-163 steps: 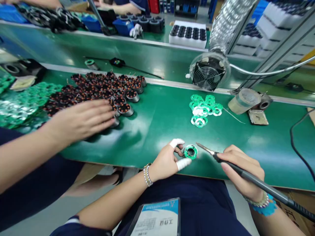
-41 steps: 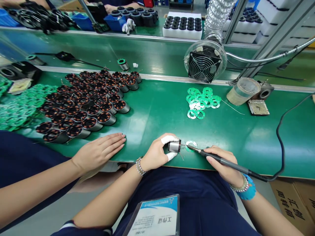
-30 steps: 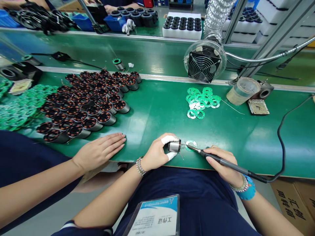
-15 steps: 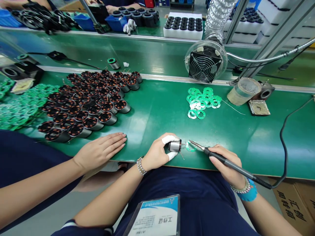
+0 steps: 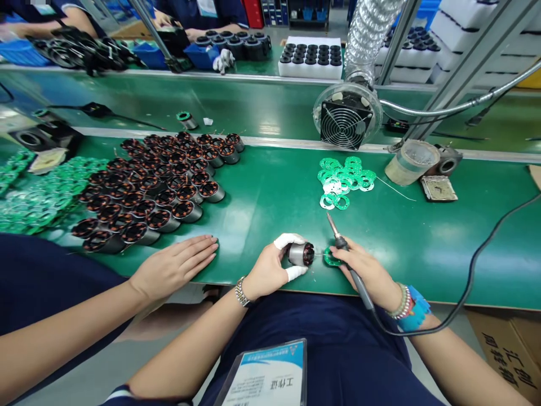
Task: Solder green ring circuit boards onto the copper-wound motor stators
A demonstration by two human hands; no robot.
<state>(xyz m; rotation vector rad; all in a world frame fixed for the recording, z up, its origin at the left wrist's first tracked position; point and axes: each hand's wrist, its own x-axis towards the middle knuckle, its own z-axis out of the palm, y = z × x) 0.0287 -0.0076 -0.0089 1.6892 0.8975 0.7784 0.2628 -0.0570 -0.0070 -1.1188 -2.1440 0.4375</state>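
Observation:
My left hand [image 5: 270, 268], with white coverings on thumb and finger, grips a motor stator [image 5: 299, 254] lying on its side, its copper windings facing right. Thin wires stick out from the stator toward a green ring-shaped circuit board [image 5: 332, 257]. My right hand [image 5: 367, 269] has its fingers at the board's right edge and also holds a soldering iron [image 5: 347, 254], whose tip points up and away from me. Past the iron's tip is a pile of green ring boards [image 5: 344, 179].
Many stators [image 5: 147, 186] stand at left, beside stacked green boards [image 5: 54, 192]. A co-worker's hand [image 5: 175, 262] rests flat near them. A fan [image 5: 344, 124] with a duct faces the bench [image 5: 270, 197]. A cup [image 5: 412, 162] and a sponge tray [image 5: 438, 188] are at right.
The soldering iron has swung from pointing left at the ring board to pointing upward. My right hand has moved left, and its fingers have reached the ring board.

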